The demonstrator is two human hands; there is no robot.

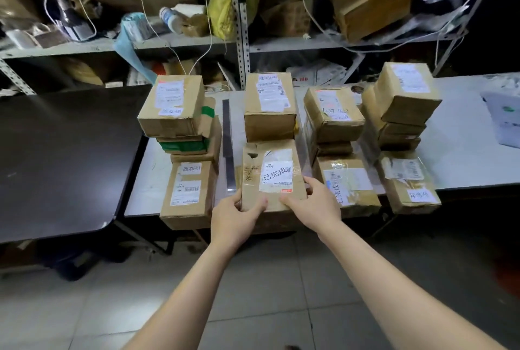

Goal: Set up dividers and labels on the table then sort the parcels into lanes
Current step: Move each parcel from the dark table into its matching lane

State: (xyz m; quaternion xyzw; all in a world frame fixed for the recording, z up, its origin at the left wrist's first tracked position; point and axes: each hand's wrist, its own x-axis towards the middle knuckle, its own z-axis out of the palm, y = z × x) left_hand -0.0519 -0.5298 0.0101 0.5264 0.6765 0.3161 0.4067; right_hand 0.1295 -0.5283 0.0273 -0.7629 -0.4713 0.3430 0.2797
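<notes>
Left hand point(236, 216) fingers curl round the near-left corner of the labelled parcel point(271, 178), thumb on top. Right hand point(316, 206) grips the near-right corner likewise, lower centre of frame, at the near edge of the white table point(464, 152). Dark divider strip point(228, 147) lies just left of it and a tall box point(270, 107) crowds it from behind, with a left box stack point(176, 107), front-left box point(190, 195), taped box point(349, 181) on the right, and black table point(64, 152) at far left.
</notes>
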